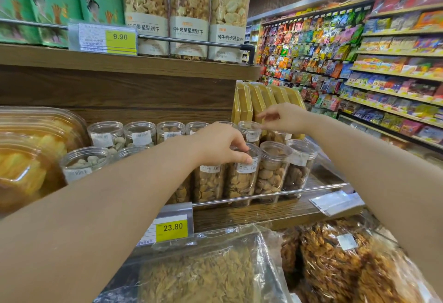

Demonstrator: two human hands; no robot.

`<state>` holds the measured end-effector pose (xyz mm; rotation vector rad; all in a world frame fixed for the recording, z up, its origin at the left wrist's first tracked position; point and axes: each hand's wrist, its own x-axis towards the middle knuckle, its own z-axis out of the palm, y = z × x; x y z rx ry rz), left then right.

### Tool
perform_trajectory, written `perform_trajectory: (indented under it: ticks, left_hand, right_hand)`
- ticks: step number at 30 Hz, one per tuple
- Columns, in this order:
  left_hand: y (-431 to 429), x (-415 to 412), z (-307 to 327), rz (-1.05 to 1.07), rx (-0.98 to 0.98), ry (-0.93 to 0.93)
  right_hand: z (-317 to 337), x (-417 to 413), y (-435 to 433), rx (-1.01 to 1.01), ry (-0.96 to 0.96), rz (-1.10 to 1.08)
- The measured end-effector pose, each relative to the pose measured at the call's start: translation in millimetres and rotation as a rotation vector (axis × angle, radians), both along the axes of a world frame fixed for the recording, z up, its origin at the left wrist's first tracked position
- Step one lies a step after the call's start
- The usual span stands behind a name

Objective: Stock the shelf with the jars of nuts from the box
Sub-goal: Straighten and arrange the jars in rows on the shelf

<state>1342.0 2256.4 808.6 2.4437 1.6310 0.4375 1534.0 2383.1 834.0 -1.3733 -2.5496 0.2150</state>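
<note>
Clear plastic jars of nuts stand in two rows on the middle wooden shelf point(251, 214). My left hand point(219, 144) grips the lid of a front-row jar of pale nuts point(242, 178), fingers curled over its rim. My right hand point(285, 117) hovers above a back-row jar point(250, 131), its fingers loosely bent over the lid and pinching nothing that I can see. More nut jars point(273, 171) stand to the right of the held one. The box is not in view.
A metal rail point(287, 193) fronts the shelf, with a 23.80 price tag point(171, 228) below. Yellow packs point(261, 103) lean behind the jars. Tubs of dried fruit point(28, 154) sit left, bagged snacks point(335, 262) below, biscuit jars point(187, 12) above. An aisle of snack shelves point(383, 75) runs right.
</note>
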Motion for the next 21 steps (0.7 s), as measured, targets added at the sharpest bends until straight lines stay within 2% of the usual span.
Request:
perform_trajectory:
  ticks: [4, 7, 10, 19, 21]
  left_hand:
    - [-1, 1, 0, -0.001, -0.001, 0.012]
    - [0, 2, 0, 0.013, -0.01, 0.014]
    - [0, 3, 0, 0.023, -0.007, 0.012]
    - [0, 4, 0, 0.031, 0.017, 0.043]
    - [0, 4, 0, 0.03, 0.02, 0.038]
  right_hand:
    - [25, 20, -37, -0.218, -0.089, 0.078]
    - [32, 28, -61, -0.296, -0.294, 0.098]
    - [23, 29, -73, -0.177, -0.475, 0.09]
    - [-4, 16, -79, 0.23, -0.421, 0.066]
    - [-5, 12, -77, 0.217, -0.404, 0.084]
